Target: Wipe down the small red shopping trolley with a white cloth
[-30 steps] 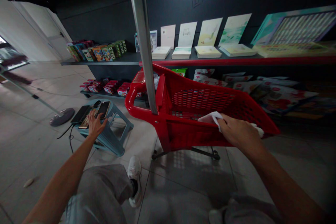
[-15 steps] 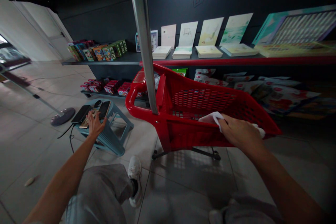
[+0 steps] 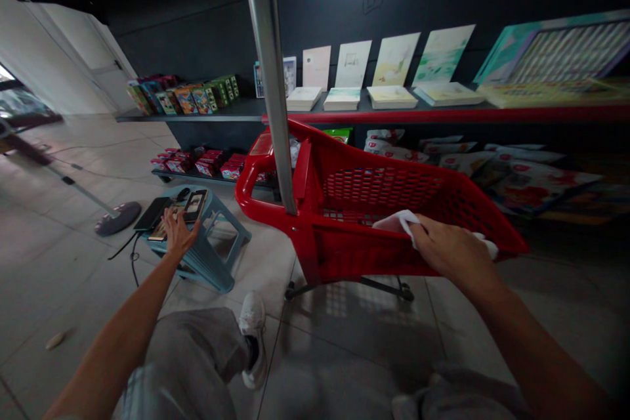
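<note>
My left hand (image 3: 178, 231) reaches over a blue plastic stool (image 3: 216, 203), its fingers spread over a phone (image 3: 158, 231) with a gold-coloured edge. Whether the fingertips press on it I cannot tell. Beside them lies another phone (image 3: 195, 202) with its screen lit, and a black flat device (image 3: 151, 213) with a cable sits at the stool's left. My right hand (image 3: 450, 246) is closed around a white cloth (image 3: 401, 220), on the near rim of a red shopping cart (image 3: 364, 243). Part of the cloth hangs inside the cart; more shows past my knuckles.
A metal pole (image 3: 270, 79) rises at the cart's handle end. Behind the cart, a dark shelf (image 3: 315, 117) bears books (image 3: 342, 98) and small boxes (image 3: 201, 98). Bagged goods (image 3: 531, 177) lie lower down. A round stand base (image 3: 118, 218) is on the floor at left.
The phone screen beside my left hand was dark and is now lit with a picture. My left hand has shifted barely, and my right hand stays in place with the cloth.
</note>
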{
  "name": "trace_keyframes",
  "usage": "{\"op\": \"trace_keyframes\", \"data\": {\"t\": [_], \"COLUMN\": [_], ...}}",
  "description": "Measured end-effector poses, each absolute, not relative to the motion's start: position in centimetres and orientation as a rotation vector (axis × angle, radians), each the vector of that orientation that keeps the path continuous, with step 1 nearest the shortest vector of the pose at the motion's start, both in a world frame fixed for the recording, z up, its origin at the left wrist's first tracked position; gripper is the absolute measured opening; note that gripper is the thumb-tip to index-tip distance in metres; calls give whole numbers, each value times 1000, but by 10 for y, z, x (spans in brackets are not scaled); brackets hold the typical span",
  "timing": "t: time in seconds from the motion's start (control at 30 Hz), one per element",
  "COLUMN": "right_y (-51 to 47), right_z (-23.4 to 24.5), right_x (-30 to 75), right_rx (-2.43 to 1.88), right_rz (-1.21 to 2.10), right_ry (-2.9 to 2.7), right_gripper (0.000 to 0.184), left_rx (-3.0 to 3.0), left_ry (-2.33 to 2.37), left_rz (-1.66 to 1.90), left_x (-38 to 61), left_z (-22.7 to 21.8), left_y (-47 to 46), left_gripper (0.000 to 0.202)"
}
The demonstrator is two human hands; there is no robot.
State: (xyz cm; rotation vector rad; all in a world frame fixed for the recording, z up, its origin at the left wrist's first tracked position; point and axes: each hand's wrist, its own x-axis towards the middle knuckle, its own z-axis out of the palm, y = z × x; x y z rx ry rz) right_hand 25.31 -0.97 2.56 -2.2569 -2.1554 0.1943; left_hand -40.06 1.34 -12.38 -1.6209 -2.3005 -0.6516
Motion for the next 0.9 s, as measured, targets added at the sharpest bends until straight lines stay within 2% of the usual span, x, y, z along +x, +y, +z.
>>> {"op": "trace_keyframes", "data": {"t": [0.33, 0.9], "right_y": [-10, -8], "right_z": [25, 22], "right_x": [254, 255], "right_rx": [-2208, -2253], "right_rz": [146, 157], "right_ry": [-2162, -2152], "right_gripper": [53, 53], "left_rx": [-1619, -1655], "left_ry": [-2268, -2281], "left_rz": [-677, -739], "left_x": [-401, -401], "left_z": [-125, -123], "left_y": [13, 14], "left_gripper": [81, 75]}}
